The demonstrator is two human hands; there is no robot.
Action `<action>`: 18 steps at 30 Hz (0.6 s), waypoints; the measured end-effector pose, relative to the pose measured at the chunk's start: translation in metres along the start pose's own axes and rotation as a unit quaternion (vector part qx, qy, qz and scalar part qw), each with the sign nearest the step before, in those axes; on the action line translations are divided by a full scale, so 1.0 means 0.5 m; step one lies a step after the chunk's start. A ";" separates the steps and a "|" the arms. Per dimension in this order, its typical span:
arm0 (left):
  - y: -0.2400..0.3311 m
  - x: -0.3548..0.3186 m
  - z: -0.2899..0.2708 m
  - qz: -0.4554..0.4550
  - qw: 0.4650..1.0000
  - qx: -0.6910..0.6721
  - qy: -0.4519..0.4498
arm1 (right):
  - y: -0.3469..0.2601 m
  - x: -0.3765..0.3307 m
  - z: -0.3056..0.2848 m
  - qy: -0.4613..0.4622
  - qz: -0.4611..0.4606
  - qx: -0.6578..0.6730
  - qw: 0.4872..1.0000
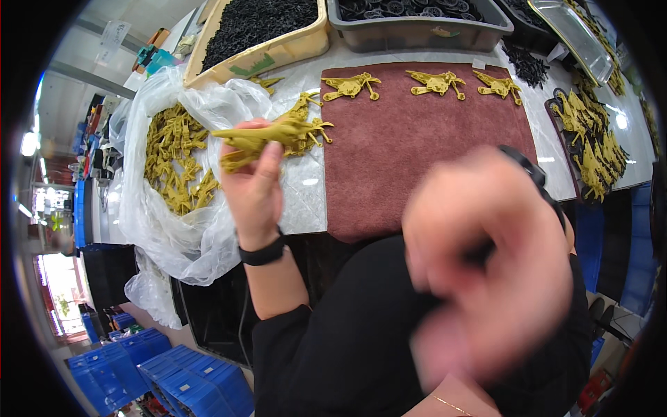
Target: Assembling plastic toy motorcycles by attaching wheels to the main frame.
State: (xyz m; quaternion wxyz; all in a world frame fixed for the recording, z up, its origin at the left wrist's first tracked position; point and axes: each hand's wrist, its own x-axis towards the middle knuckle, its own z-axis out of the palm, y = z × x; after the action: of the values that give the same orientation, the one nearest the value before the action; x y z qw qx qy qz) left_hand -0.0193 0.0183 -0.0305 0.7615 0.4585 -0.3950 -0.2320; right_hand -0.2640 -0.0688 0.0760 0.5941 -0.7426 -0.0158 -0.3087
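My left hand [253, 187] is clamped on an olive-yellow plastic toy figure [267, 139] left of centre, its long axis lying roughly level and pointing right toward the maroon mat [417, 153]. My right hand [486, 271] fills the lower right as a blur near the lens; I cannot tell its grip.

Factory assembly bench: parts bins [417, 28], stacked blue crates [174, 379], bagged mouldings [177, 156].

A dark red mat [424, 149] covers the middle of the frame, three olive plastic figures [436, 83] lined along its top edge. At upper left a cardboard box [281, 48] holds black parts; blue crates [177, 379] fill the lower left.
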 end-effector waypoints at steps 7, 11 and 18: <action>-0.024 -0.040 0.114 -0.106 0.969 -0.219 0.048 | 0.229 0.037 -0.037 -0.006 0.253 0.141 0.957; -0.053 -0.044 0.111 -0.077 0.992 -0.092 0.030 | 0.254 0.032 -0.024 0.016 0.286 0.246 0.926; -0.061 -0.035 0.069 0.298 0.753 0.576 -0.111 | 0.289 0.029 -0.022 0.005 0.330 0.261 0.907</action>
State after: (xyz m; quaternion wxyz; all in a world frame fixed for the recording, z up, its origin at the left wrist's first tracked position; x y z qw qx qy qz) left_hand -0.0575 -0.0015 -0.0550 0.3349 0.6401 -0.6524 0.2291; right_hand -0.2004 -0.1260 -0.0422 0.8349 -0.5219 0.1534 -0.0839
